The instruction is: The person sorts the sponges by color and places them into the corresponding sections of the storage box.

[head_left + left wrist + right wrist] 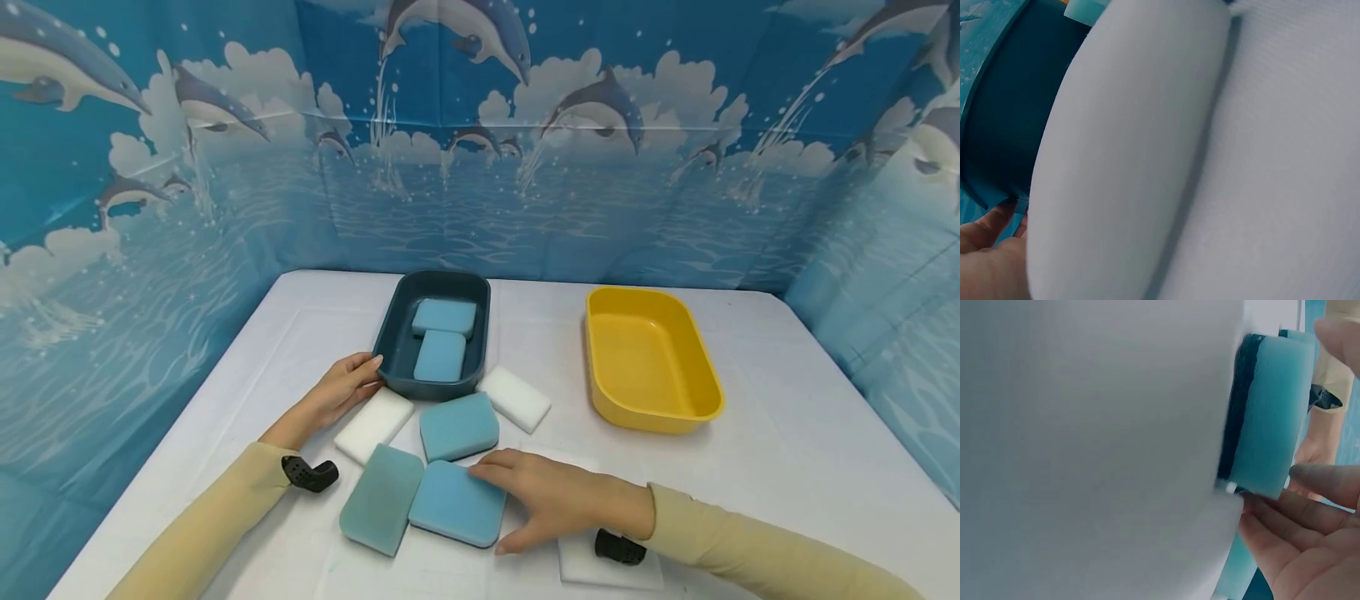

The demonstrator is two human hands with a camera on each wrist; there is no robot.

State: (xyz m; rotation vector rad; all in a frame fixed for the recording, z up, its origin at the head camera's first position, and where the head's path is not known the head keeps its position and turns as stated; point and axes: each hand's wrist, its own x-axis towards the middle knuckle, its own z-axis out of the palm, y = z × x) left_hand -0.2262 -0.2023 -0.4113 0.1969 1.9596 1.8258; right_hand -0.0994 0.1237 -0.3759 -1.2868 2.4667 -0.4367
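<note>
My left hand [345, 387] grips the near left corner of a dark blue tub [385, 333], its fingertips at the rim. Two blue sponges [441, 357] lie inside that tub. In the head view, my right hand [551, 492] reaches over a blue sponge [457, 504] with spread fingers, its fingertips at the sponge's far right edge. The thumb stands apart. The right wrist view shows the fingers [1297, 525] touching the end of this sponge [1272, 419], which has a dark underside. A teal sponge [382, 500] and another blue sponge [459, 427] lie beside it.
A yellow tub [652, 358] stands at the right with nothing in it. White sponges lie about: one by the left hand [375, 425], one right of the dark tub [513, 398], another white piece [607, 567] under the right wrist. A dolphin-print cloth [525, 208] walls the table.
</note>
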